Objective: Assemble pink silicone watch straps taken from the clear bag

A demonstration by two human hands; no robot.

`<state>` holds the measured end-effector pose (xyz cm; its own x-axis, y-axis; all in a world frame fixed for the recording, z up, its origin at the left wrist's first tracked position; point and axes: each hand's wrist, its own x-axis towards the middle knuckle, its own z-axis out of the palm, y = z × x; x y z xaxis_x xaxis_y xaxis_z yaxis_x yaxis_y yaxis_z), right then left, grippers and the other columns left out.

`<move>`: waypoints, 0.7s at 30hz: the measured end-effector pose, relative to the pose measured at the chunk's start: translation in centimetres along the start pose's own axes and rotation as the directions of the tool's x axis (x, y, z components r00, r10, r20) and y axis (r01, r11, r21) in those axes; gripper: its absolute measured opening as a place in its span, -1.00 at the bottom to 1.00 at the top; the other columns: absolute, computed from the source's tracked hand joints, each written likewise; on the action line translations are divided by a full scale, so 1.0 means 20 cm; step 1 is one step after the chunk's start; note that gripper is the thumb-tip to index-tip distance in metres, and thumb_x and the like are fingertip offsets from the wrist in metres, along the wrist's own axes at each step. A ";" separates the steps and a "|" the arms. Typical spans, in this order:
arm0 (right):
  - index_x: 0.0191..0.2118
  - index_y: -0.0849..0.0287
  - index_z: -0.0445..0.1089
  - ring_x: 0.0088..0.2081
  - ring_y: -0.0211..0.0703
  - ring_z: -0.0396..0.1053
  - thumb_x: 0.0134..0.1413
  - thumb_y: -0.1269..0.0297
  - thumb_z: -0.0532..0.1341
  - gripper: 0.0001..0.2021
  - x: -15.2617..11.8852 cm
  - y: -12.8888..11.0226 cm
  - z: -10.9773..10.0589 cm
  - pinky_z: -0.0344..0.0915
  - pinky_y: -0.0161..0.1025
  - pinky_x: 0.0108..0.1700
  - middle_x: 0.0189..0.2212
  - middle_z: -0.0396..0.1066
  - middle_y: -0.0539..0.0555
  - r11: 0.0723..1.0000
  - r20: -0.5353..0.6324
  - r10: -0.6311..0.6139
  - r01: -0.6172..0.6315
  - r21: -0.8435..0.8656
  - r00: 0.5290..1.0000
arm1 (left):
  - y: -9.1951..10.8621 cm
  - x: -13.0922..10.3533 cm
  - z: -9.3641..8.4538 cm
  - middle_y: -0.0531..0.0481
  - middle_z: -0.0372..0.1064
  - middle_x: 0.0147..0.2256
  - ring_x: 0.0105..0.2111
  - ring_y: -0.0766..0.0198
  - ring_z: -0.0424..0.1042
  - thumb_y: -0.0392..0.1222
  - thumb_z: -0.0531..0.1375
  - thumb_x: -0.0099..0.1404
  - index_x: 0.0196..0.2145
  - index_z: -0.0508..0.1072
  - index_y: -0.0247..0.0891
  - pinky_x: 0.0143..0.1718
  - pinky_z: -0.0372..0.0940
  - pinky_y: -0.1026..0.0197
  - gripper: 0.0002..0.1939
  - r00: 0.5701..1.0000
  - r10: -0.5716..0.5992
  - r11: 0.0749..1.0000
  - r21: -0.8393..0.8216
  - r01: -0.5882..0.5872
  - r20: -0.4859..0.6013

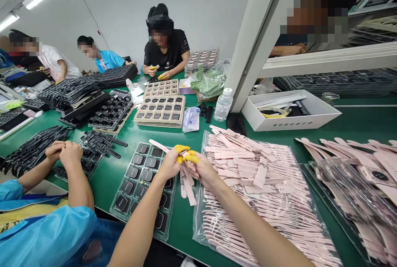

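Note:
My left hand (170, 163) and my right hand (204, 169), both with yellow finger cots, meet over the table with their fingertips pinched together. A pink watch strap (158, 146) sticks out past my left hand, and a small pale part shows between the fingertips; most of what they grip is hidden. Below them lie loose pink strap pieces (187, 187). Under my left forearm sits a clear tray (140, 182) of square black watch bodies. To the right of my right hand, a plastic bag (257, 213) is covered with many pink straps (237, 155).
A co-worker's hands (65, 153) are at the left, near black straps (101, 143). Another person in black (167, 52) sits opposite, behind beige trays (159, 112). A bottle (223, 105) and a white box (291, 112) stand behind the pink straps. Pink-strapped watches (356, 201) fill trays at right.

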<state>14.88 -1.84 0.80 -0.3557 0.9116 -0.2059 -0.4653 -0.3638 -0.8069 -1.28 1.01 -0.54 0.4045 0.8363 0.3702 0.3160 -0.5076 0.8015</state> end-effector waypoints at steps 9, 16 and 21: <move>-0.40 0.09 0.25 -0.77 -0.41 -0.12 0.00 0.01 0.38 -0.65 -0.01 -0.01 0.01 -0.10 -0.42 -0.74 -0.77 0.14 -0.20 1.000 -0.006 0.010 -0.010 0.028 1.000 | -0.01 0.00 0.01 -0.15 0.50 0.02 0.02 0.09 0.48 -0.42 0.08 0.28 0.09 0.50 -0.21 0.13 0.38 0.00 -0.53 0.999 -0.029 1.000 -0.008 0.029 -0.018; -0.41 0.10 0.27 -0.76 -0.39 -0.08 -0.03 0.04 0.39 -0.67 0.01 0.00 -0.03 -0.07 -0.40 -0.73 -0.78 0.10 -0.20 0.996 0.043 0.065 -0.068 0.051 0.997 | -0.02 -0.01 0.02 -0.15 0.49 0.02 0.03 0.09 0.47 -0.47 0.06 0.25 0.11 0.49 -0.21 0.11 0.40 0.01 -0.48 1.000 0.014 0.998 0.064 -0.015 0.011; -0.45 0.09 0.24 -0.74 -0.39 -0.07 -0.04 0.05 0.41 -0.65 0.02 0.02 -0.02 -0.07 -0.40 -0.71 -0.78 0.08 -0.19 0.995 -0.017 0.013 -0.011 0.099 1.000 | -0.03 -0.01 0.03 -0.17 0.48 0.02 0.03 0.09 0.46 -0.44 0.06 0.30 0.11 0.49 -0.22 0.13 0.37 -0.01 -0.52 0.999 -0.028 0.999 0.045 0.029 -0.021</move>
<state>14.84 -1.47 0.24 -0.3480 0.9099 -0.2259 -0.5393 -0.3914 -0.7456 -0.95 1.00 -1.43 0.3771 0.8545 0.3573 0.3657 -0.4918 0.7902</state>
